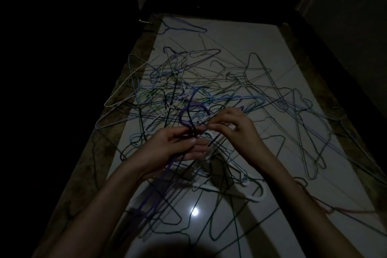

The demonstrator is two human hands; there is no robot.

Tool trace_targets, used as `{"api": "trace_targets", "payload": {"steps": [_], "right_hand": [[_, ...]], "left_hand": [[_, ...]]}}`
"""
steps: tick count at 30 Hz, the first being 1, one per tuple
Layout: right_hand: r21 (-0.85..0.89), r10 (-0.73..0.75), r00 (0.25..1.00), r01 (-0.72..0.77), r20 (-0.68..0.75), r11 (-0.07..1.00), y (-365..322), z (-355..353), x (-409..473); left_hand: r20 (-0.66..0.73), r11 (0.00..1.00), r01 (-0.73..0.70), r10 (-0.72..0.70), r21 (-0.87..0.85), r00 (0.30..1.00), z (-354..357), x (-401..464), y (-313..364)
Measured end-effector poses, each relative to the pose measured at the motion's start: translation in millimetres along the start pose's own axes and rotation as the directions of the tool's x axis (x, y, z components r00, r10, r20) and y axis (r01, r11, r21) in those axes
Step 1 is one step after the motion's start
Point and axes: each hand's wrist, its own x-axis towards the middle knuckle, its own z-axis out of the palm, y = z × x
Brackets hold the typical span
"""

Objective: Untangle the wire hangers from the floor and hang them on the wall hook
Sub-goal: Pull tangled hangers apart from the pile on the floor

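Tangled wire hangers [209, 90] cover the middle floor [240, 33]. Bare tile lies far, beyond them; dark walls close both sides

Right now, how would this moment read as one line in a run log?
stage: untangling | left hand: grip on purple hanger | right hand: pinching a wire | pile: on floor | wall hook: not in view

hangers [209, 94]: thin coated wire | floor [240, 44]: glossy white tile, smooth

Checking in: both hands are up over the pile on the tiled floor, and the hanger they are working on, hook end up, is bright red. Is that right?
Not quite: the head view shows the hanger is purple, not red. The rest holds: the left hand and right hand both work it, hook end up, above the pile on the tiled floor.
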Motion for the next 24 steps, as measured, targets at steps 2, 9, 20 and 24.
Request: {"api": "trace_targets", "payload": {"steps": [2, 9, 20, 24], "right_hand": [[0.032, 0.001, 0.999, 0.0, -0.036, 0.999, -0.7, 2.5, 0.1], [0.034, 0.166, 0.984, -0.164, -0.06, 0.986, 36.7, 7.3, -15.6], [-0.141, 0.413, 0.899, -0.395, 0.144, 0.908, 112.5, 58.0, -43.3], [-0.38, 0.349, 0.933, -0.291, 0.091, 0.878, 129.7, 62.0, -35.3]], "left_hand": [[-0.005, 1.0, 0.001, -0.001, 0.015, 1.0, 1.6, 0.4, -2.0], [-0.19, 1.0, -0.024, 0.026, 0.015, 0.982, -10.9, 4.7, -14.6], [-0.277, 0.997, -0.066, 0.075, 0.042, 0.958, -27.9, 7.8, -13.3], [-0.279, 0.997, -0.066, 0.075, 0.039, 0.957, -29.6, 9.0, -19.8]]}}
